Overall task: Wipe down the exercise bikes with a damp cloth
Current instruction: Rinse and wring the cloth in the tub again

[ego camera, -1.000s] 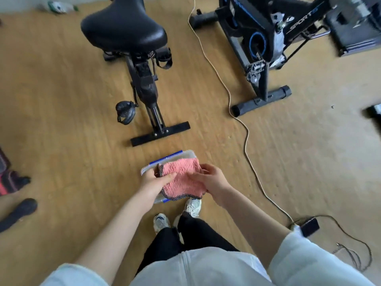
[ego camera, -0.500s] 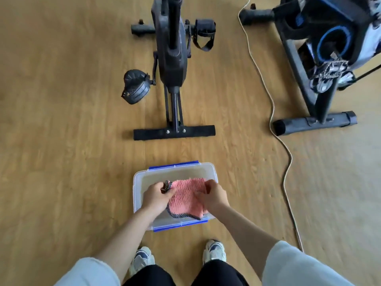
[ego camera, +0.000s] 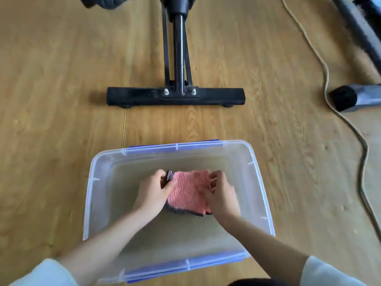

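Cloth (ego camera: 188, 193) now down inside tub (ego camera: 91, 195); left hand (ego camera: 151, 195), right hand (ego camera: 223, 198): grip curled on it.

Head view: left hand (ego camera: 151, 193) and right hand (ego camera: 221, 195) grip opposite edges of a pink cloth (ego camera: 188, 191) inside a clear plastic tub (ego camera: 91, 188) on a wooden floor (ego camera: 51, 100). Beyond the tub stands an exercise bike's black base bar (ego camera: 140, 97); a cable (ego camera: 325, 83) lies at right.

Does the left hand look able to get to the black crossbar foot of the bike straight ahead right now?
Probably yes: only bare wooden floor lies between the clear plastic tub and the black crossbar foot. But the left hand grips the pink textured cloth inside the tub.
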